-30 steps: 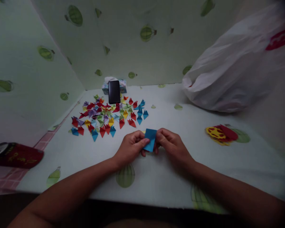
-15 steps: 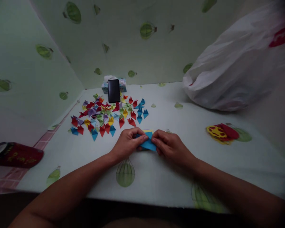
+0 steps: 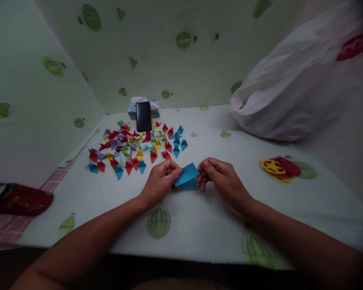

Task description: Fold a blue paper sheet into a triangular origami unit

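A folded sheet of blue origami paper [image 3: 187, 175] is just above the white table, its upper layer lifted at an angle over the lower one. My left hand [image 3: 161, 179] pinches the paper's left side, thumb on top. Around the right edge, the fingers of my right hand [image 3: 219, 177] are curled closed against the paper; their exact grip is partly hidden. A sliver of yellow paper [image 3: 183, 166] peeks out behind the blue. Beyond my left hand lie many small folded paper pieces [image 3: 127, 147] in red, blue, purple, green and yellow.
A black phone [image 3: 143, 116] leans on a tissue box [image 3: 155, 109] at the back. To the right are red and yellow cut-out shapes [image 3: 278, 168] and a big white plastic bag [image 3: 278, 100]. A dark red can [image 3: 24, 199] lies at the far left.
The blue paper's upper layer has lifted and spread from the lower one. My right hand has shifted slightly right, its thumb off the paper's face. The view has moved a little.
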A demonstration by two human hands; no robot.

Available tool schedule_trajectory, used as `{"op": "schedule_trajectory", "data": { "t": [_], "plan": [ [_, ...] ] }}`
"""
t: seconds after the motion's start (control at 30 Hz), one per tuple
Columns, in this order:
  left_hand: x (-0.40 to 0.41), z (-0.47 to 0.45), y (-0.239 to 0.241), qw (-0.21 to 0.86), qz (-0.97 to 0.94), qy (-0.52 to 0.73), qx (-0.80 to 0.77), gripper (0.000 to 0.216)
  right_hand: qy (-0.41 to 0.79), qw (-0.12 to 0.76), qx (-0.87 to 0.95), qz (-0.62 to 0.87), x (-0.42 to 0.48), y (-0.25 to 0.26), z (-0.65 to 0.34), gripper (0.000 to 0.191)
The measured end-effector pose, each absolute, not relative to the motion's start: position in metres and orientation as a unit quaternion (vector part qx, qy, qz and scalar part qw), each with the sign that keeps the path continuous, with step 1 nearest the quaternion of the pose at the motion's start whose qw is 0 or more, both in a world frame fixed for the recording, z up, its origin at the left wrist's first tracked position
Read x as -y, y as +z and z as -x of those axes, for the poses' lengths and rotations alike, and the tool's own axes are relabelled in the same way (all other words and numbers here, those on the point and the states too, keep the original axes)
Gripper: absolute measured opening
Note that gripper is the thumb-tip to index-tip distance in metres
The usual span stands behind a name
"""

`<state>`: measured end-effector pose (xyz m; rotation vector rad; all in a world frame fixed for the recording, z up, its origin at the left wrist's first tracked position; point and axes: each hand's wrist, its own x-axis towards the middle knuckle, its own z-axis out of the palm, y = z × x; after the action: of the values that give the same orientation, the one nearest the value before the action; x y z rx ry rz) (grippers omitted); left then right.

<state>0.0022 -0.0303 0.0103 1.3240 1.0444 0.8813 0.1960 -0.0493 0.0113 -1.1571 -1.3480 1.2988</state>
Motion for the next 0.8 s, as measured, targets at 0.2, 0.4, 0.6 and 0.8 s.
{"op": "schedule_trajectory", "data": {
  "t": [0.2,0.4,0.6,0.8],
  "plan": [
    [0.0304,-0.0024,0.0116,0.571,-0.597,0.342,-0.447,0.029,0.558,0.376,0.579,0.46,0.0502,0.0075,-0.1933,0.028],
    [0.031,-0.0016,0.0167,0.595,-0.587,0.337,-0.433,0.026,0.554,0.394,0.572,0.459,0.0517,0.0117,-0.1941,0.033],
    [0.0301,-0.0023,0.0124,0.617,-0.555,0.351,-0.434,0.025,0.548,0.414,0.582,0.435,0.0499,0.0122,-0.1932,0.017],
    [0.0288,-0.0025,0.0071,0.64,-0.522,0.376,-0.419,0.022,0.586,0.441,0.542,0.411,0.0528,0.0092,-0.1913,0.017]
  ]
}}
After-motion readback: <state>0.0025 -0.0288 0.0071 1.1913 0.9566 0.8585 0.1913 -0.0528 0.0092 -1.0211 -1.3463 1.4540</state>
